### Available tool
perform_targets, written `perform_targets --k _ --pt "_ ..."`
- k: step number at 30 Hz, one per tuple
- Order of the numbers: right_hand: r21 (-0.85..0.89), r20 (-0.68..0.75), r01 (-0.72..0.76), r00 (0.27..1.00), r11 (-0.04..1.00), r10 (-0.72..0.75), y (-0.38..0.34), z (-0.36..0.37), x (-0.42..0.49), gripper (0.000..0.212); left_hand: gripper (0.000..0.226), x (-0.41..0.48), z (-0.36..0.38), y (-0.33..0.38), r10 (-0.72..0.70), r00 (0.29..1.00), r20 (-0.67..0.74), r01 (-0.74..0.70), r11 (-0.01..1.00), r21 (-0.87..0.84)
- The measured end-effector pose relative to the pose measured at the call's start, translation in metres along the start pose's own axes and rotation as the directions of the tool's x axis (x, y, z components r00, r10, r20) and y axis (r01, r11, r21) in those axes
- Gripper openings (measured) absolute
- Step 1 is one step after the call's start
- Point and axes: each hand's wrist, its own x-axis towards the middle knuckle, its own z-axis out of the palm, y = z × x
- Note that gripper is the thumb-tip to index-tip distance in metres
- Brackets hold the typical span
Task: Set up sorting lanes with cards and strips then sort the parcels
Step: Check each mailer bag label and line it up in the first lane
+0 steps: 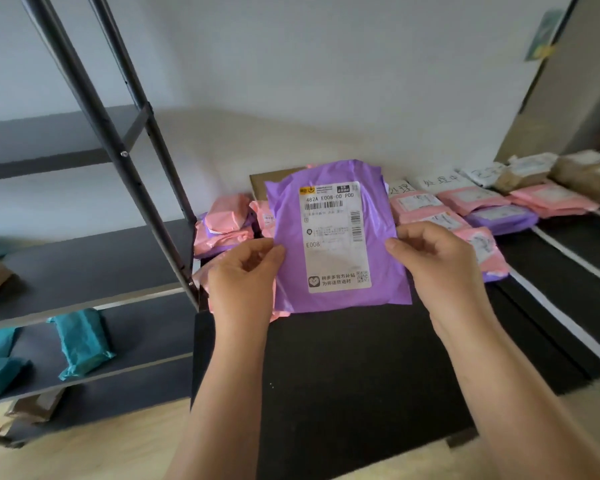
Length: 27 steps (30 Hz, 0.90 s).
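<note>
A person is holding a flat purple plastic mailer parcel (288, 216) upright above a black counter (343, 368). Its white printed shipping label (336, 237) is facing the camera, most likely so the code can be read before a lane is chosen.

The left hand (246, 275) is taking the parcel's left edge and the right hand (437, 261) its right edge. The fingers (395, 244) of both hands are grasping the parcel, with thumbs lying on the front and the other fingers tucked behind. Both forearms are reaching up from the bottom of the view, palms turning inward towards each other.

Along the back of the counter, white handwritten cards (444, 183) are heading the lanes, and long white strips (555, 313) are dividing them. Pink plastic parcels (471, 200) are lying in rows just below the cards, so the lanes appear set up and sorting is under way. A loose heap of pink parcels (226, 230) is waiting at the left, just behind the left hand, probably unsorted. The purple parcel is hanging clear of the counter, not yet in any lane.
</note>
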Motion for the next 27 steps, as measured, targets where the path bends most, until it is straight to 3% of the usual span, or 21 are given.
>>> perform_targets --k 5,9,12,15,23,27 --pt "-0.012 -0.09 -0.02 0.996 1.0 0.019 0.008 -0.067 0.003 0.025 0.021 -0.024 0.055 0.021 0.037 0.991 0.127 -0.038 0.999 0.004" --pt "-0.006 -0.15 -0.062 0.987 0.998 0.06 0.025 -0.132 0.004 0.022 0.011 -0.055 0.114 0.032 0.045 0.985 0.164 -0.045 0.999 -0.003" --pt "-0.03 -0.169 -0.131 0.978 0.991 0.124 0.045 -0.188 0.002 0.014 0.011 -0.09 0.162 0.037 0.012 0.979 0.204 -0.01 1.0 -0.013" --pt "-0.074 -0.186 -0.171 0.97 0.983 0.155 0.068 -0.246 -0.002 0.016 0.018 -0.13 0.212 0.04 -0.043 0.958 0.285 0.045 0.999 0.001" --pt "-0.101 -0.26 -0.255 0.94 0.962 0.222 0.132 -0.385 -0.012 0.014 0.01 -0.226 0.327 0.045 -0.096 0.902 0.42 0.088 0.995 0.039" --pt "-0.091 -0.318 -0.292 0.915 0.952 0.25 0.157 -0.433 -0.009 0.026 0.01 -0.251 0.373 0.052 -0.135 0.875 0.466 0.095 0.99 0.109"
